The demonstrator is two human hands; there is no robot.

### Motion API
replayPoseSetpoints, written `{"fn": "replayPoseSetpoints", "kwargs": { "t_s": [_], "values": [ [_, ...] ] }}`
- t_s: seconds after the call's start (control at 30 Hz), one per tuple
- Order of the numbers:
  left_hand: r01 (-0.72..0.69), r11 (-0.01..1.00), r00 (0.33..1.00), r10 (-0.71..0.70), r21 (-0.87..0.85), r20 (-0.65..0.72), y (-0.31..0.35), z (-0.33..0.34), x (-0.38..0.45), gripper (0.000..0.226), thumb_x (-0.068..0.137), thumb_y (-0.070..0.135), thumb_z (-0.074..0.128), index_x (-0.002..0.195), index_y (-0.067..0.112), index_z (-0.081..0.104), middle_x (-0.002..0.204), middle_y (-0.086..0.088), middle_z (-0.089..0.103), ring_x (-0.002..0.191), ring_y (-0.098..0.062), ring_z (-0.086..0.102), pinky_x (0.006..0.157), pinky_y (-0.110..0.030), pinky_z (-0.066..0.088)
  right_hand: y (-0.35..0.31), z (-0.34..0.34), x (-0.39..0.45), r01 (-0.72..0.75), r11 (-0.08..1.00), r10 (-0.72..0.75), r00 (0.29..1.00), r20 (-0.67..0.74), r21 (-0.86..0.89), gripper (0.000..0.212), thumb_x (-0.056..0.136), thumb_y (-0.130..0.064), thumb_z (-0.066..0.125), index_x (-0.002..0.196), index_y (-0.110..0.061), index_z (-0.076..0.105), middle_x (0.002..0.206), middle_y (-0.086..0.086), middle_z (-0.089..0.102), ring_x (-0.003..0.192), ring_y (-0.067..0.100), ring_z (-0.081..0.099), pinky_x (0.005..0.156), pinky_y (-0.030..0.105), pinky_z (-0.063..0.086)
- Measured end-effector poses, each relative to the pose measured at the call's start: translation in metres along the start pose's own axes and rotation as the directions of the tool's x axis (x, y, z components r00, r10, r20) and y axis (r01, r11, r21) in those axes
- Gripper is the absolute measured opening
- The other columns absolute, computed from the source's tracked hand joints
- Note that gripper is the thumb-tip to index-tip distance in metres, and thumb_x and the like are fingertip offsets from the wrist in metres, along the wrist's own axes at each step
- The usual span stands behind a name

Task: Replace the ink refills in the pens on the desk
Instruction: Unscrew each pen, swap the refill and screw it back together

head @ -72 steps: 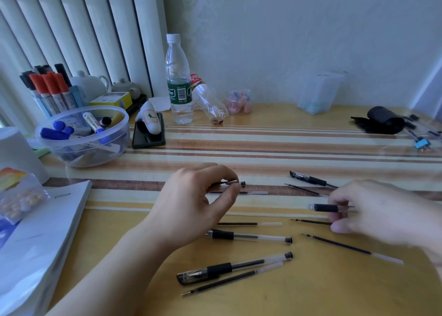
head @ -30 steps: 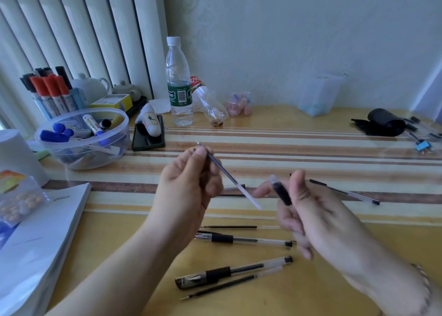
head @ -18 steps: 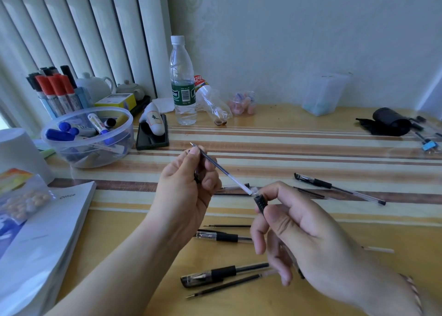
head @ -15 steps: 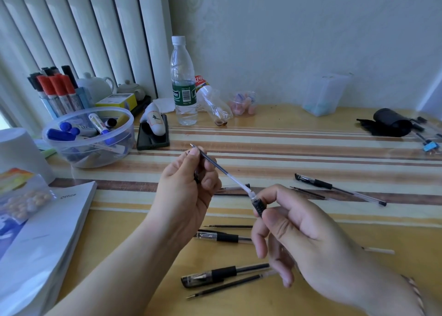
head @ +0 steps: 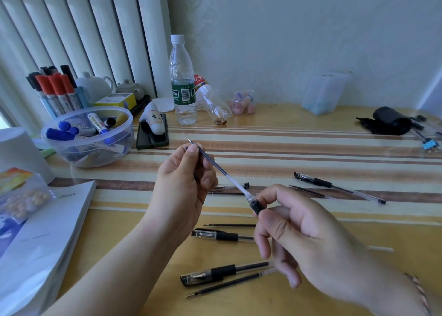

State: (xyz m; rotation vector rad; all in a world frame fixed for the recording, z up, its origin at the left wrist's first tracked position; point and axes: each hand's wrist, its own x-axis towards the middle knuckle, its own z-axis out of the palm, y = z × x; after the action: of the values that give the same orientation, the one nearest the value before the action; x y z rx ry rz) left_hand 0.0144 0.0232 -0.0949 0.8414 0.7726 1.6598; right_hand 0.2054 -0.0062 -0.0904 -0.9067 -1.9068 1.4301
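Your left hand and right hand are raised over the middle of the table, with bare striped surface open behind them toward the wall. Left grip: fingertips pinched on the upper end of the ink refill, a thin rod with a dark section, a clear tail and a fine metal tip pointing up and left. Right grip: thumb and forefinger clenched round the pen barrel, clear plastic with a black ribbed rubber sleeve; the refill's lower end sits at the barrel's mouth, and how far in it goes you cannot tell. Table surface is glossy yellow wood with brown and cream stripes. Lying loose below your hands: a capped pen, a bare refill just beside it, another pen and a thin refill nearer the wrists. To the right, a further pen lies at a slant, well apart. Left side is crowded: a clear round tub of markers, a rack of red-capped markers, a white booklet at the near edge. Behind stand a plastic water bottle, a black phone and a frosted box; a black pouch lies far right.
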Motion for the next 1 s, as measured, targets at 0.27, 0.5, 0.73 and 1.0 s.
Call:
{"fn": "replayPoseSetpoints", "kwargs": {
  "t_s": [0.27, 0.5, 0.73, 1.0],
  "values": [
    [-0.264, 0.909, 0.963, 0.270, 0.321, 0.029, 0.005, 0.000, -0.002, 0.027, 0.104, 0.013, 0.034, 0.083, 0.008, 0.049, 0.059, 0.003, 0.049, 0.045, -0.012, 0.040, 0.046, -0.020, 0.034, -0.002, -0.002, 0.000, -0.046, 0.999, 0.046, 0.999, -0.029, 0.011, 0.018, 0.088, -0.045, 0.047, 0.088, -0.029, 0.055, 0.064, 0.008, 0.065, 0.037, 0.022, 0.043, 0.044, 0.028, 0.039],
    [-0.239, 0.898, 0.957, 0.154, 0.369, 0.245, -0.003, 0.008, -0.014, 0.022, 0.095, 0.025, 0.048, 0.089, 0.010, 0.063, 0.061, -0.007, 0.038, 0.052, -0.014, 0.029, 0.047, -0.020, 0.027, -0.002, -0.002, 0.001, -0.039, 0.999, 0.041, 0.996, -0.081, 0.030, 0.020, 0.086, -0.050, 0.046, 0.087, -0.033, 0.057, 0.062, 0.007, 0.065, 0.040, 0.023, 0.043, 0.044, 0.026, 0.040],
    [-0.239, 0.891, 0.934, 0.102, 0.385, 0.342, -0.004, 0.003, -0.012, 0.019, 0.095, 0.020, 0.047, 0.092, 0.015, 0.066, 0.065, -0.009, 0.034, 0.054, -0.013, 0.029, 0.050, -0.028, 0.024, -0.004, -0.004, 0.000, -0.015, 0.998, 0.021, 0.993, -0.112, 0.056, 0.023, 0.087, -0.049, 0.046, 0.085, -0.028, 0.055, 0.063, 0.011, 0.064, 0.038, 0.025, 0.046, 0.043, 0.025, 0.038],
    [-0.295, 0.862, 0.897, 0.102, 0.413, 0.429, -0.004, 0.001, -0.012, 0.016, 0.093, 0.012, 0.050, 0.093, 0.012, 0.066, 0.063, 0.002, 0.050, 0.052, -0.007, 0.040, 0.051, -0.016, 0.036, -0.006, -0.004, 0.001, -0.026, 0.998, 0.019, 0.992, -0.121, -0.054, 0.021, 0.084, -0.052, 0.046, 0.085, -0.032, 0.055, 0.065, 0.009, 0.067, 0.038, 0.024, 0.048, 0.046, 0.026, 0.039]
  ]
}}
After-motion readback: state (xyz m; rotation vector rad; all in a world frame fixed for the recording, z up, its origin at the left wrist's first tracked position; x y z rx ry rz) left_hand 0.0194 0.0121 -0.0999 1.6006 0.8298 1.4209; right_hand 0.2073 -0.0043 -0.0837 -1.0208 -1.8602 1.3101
